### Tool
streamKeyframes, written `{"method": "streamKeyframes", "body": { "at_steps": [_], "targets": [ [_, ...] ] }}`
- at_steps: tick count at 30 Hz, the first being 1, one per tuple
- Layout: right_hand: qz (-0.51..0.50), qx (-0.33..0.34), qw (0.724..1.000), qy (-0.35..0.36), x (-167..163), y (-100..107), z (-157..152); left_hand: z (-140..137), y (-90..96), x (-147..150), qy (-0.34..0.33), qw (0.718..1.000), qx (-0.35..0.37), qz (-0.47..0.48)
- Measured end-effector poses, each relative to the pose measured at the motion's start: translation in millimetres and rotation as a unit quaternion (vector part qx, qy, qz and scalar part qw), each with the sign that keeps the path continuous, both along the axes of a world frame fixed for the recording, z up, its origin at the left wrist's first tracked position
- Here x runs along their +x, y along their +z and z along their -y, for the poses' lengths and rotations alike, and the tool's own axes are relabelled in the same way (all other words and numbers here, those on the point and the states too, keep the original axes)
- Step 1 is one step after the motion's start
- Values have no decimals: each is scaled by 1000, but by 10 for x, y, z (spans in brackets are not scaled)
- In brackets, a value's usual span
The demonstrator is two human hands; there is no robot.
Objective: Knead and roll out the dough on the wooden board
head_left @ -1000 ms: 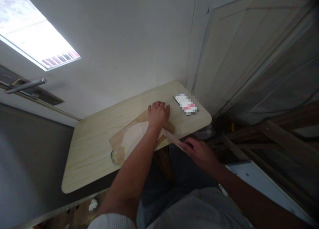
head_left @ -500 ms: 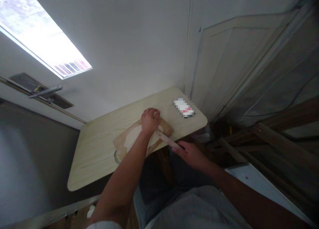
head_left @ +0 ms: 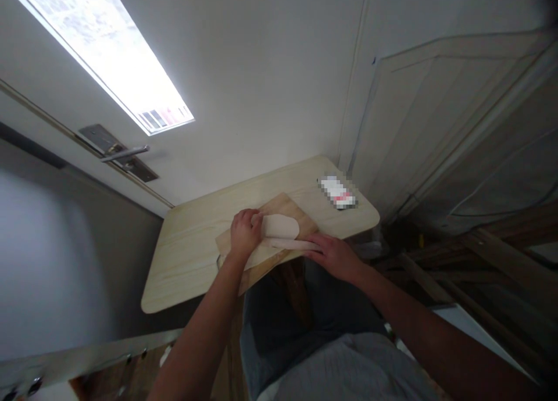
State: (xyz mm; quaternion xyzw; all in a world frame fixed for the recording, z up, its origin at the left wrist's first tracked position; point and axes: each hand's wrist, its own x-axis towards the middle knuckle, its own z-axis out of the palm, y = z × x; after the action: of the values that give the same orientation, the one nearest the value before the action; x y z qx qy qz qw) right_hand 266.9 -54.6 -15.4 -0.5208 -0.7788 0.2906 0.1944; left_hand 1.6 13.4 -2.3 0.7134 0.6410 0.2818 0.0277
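Note:
A thin, pale sheet of dough (head_left: pixel 283 225) lies on a wooden board (head_left: pixel 282 203), its rounded end toward the right. My left hand (head_left: pixel 244 233) is closed at the left part of the dough, fingers curled over it and hiding that portion. In my right hand (head_left: pixel 337 257) is one end of a slim wooden rolling pin (head_left: pixel 290 244). The pin lies almost level across the near side of the dough, its far tip pointing left toward my left hand. The board sits at a slant, one corner jutting past the table's front edge.
The board rests on a light wood-grain table (head_left: pixel 192 250). A phone (head_left: pixel 337 193), blurred out, lies at its right end. Behind the table is a white door with a metal handle (head_left: pixel 126 153). Wooden beams (head_left: pixel 501 256) stand at the right.
My left hand has shifted from the dough's far right part to its left part. The board has turned, and the rolling pin has swung from slanting to nearly level. The camera view has shifted.

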Motion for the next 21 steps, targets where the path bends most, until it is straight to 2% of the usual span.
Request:
{"method": "streamKeyframes", "body": {
  "at_steps": [5, 10, 14, 21],
  "targets": [
    [-15, 8, 1000, -10, 138, -55, 1, 34, 16, 211, 10, 998, -34, -60],
    [-24, 12, 997, -73, 116, -102, -8, 67, 5, 376, 31, 991, -69, -113],
    [1, 37, 991, -132, 62, -109, -51, 86, -31, 402, 53, 988, -71, -128],
    [58, 84, 977, -189, 9, -164, -154, -2, -43, 409, 82, 980, -126, -131]
  ]
}}
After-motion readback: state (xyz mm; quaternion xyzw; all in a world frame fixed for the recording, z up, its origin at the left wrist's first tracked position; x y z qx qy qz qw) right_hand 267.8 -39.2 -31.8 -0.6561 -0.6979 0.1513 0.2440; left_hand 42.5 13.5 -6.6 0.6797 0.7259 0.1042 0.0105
